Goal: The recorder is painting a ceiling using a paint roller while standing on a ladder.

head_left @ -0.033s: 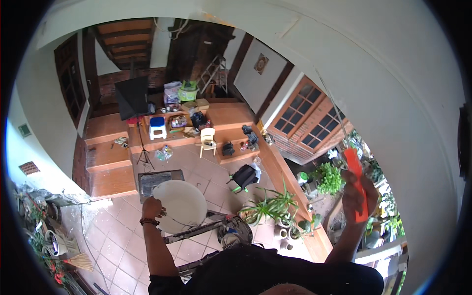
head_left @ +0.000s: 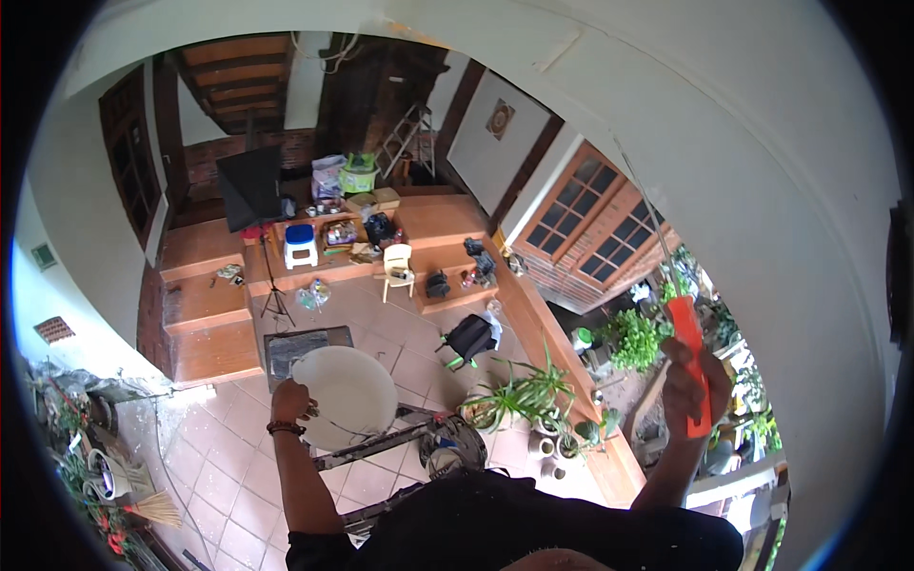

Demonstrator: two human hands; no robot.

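At the left edge of a large round white bucket point(head_left: 347, 385), my left hand point(head_left: 291, 405) has its fingers closed; a thin wire handle runs from them across the bucket's near side. A dark beaded bracelet circles that wrist. Raised at the right, my right hand point(head_left: 693, 388) is wrapped around the flat orange handle of a tool point(head_left: 687, 328). From the handle a long thin metal part, seen edge-on, reaches up to the white wall or beam point(head_left: 733, 162). The exact kind of tool cannot be made out.
Beneath me is a paint-spattered ladder or stand point(head_left: 381, 445). Potted plants point(head_left: 514, 398) line the low ledge on the right. A black backpack point(head_left: 468, 338), a cream chair point(head_left: 397, 271) and a lamp stand point(head_left: 271, 271) are farther off. A broom point(head_left: 152, 507) lies at lower left.
My right hand and the orange-handled tool have shifted slightly downward. The whole view has moved a little; my left hand stays at the bucket.
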